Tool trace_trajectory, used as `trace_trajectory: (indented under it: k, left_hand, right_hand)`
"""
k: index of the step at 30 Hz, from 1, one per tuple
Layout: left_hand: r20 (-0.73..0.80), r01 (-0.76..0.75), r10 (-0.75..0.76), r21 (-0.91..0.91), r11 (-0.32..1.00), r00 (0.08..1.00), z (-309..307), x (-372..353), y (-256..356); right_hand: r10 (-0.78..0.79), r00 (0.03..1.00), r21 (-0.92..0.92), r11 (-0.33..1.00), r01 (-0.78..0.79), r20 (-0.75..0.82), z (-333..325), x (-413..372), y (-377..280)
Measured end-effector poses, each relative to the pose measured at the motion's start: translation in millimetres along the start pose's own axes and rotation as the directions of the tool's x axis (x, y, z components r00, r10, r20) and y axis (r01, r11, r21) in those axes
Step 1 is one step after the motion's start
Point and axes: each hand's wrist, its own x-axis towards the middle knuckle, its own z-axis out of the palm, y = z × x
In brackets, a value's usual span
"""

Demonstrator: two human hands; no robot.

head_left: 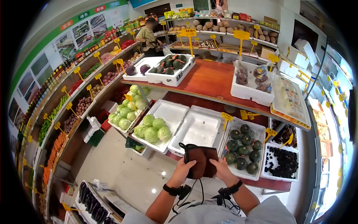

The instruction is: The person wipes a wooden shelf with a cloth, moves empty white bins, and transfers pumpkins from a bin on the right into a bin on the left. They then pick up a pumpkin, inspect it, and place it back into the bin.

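Observation:
Both of my hands are closed on a folded brown cloth [203, 161] with dark edging and a small black loop at its upper left corner. My left hand [182, 172] grips its left side, thumb on top. My right hand [223, 170] pinches the right side in the same way. The fingers underneath are hidden. Just beyond the cloth lies a bare white foam tray [195, 128]. Green cabbages [153, 127] sit in the tray to its left, and dark green round squashes [243, 145] fill the one to its right.
A raised red-brown shelf [210, 78] crosses ahead, with foam boxes at both ends. Eggplants [91, 205] lie low at left. Black fungus [281, 162] fills a tray at right, near a lit display case [322, 130]. Another person [147, 39] stands at the back.

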Motion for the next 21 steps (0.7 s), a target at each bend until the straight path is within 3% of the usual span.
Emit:
trace_trajectory:
  k: [2,3,5,6,7,9,10,11,13,15,17,18,19,21]
  left_hand:
    - [-0.029,0.039,-0.043,-0.14,0.989,0.999,4.5,4.1,5.3]
    - [-0.056,0.074,-0.08,-0.091,0.993,0.995,-55.0,-26.1,34.1]
    - [-0.051,-0.007,0.013,0.111,0.994,0.999,-72.6,-18.0,21.4]
    - [-0.092,-0.116,0.144,0.262,0.958,0.985,-83.9,-6.8,-0.3]
    - [-0.089,-0.105,0.131,0.258,0.96,0.987,-84.1,-6.3,-2.5]
    - [-0.125,-0.17,0.338,0.675,0.718,0.933,-75.7,-0.1,-4.4]
    - [-0.12,-0.175,0.364,0.713,0.679,0.924,-65.2,3.7,-5.0]
    - [-0.121,-0.053,0.196,0.711,0.701,0.973,-44.4,2.5,9.5]
    - [0.085,-0.276,0.323,0.742,0.611,0.943,-32.9,19.3,-24.6]
    - [0.207,-0.362,0.469,0.892,0.27,0.859,-8.2,22.1,-33.5]
    - [0.268,-0.399,0.408,0.873,0.28,0.873,0.2,33.4,-16.5]
    - [0.302,-0.393,0.29,0.854,0.34,0.908,-2.9,41.7,-12.1]
    - [0.337,-0.375,0.166,0.837,0.398,0.927,-7.4,51.2,-6.9]
    - [0.426,-0.418,0.101,0.768,0.485,0.899,-26.3,71.0,0.4]
  right_hand:
    - [0.123,0.991,0.108,0.987,-0.117,-0.054,-11.7,-1.0,-15.5]
    - [0.141,0.989,0.173,0.976,-0.131,-0.044,43.9,5.7,29.1]
    - [0.068,0.994,0.034,0.997,-0.066,-0.084,45.1,6.8,25.3]
    - [0.07,0.993,0.024,0.997,-0.068,-0.093,42.5,10.4,25.6]
    - [0.059,0.995,-0.021,0.998,-0.061,-0.084,43.8,14.2,31.2]
    - [0.043,0.995,-0.059,0.997,-0.048,-0.094,54.1,18.4,36.1]
    - [0.035,0.991,-0.027,0.999,-0.039,-0.127,65.3,19.7,37.7]
    - [0.03,0.986,0.007,1.0,-0.029,-0.166,73.9,21.9,39.6]
    - [0.042,0.975,0.024,0.999,-0.038,-0.218,81.9,31.1,36.2]
    - [-0.019,0.984,0.005,1.0,0.02,-0.178,78.8,41.4,19.0]
    - [-0.026,0.974,-0.092,0.996,0.005,-0.227,62.3,52.5,7.2]
    - [-0.037,0.965,-0.19,0.982,-0.013,-0.26,51.2,56.4,1.6]
    - [0.022,0.957,-0.162,0.984,-0.072,-0.29,36.3,62.2,-1.8]
    - [0.034,0.966,-0.182,0.98,-0.083,-0.256,10.5,73.8,-11.6]
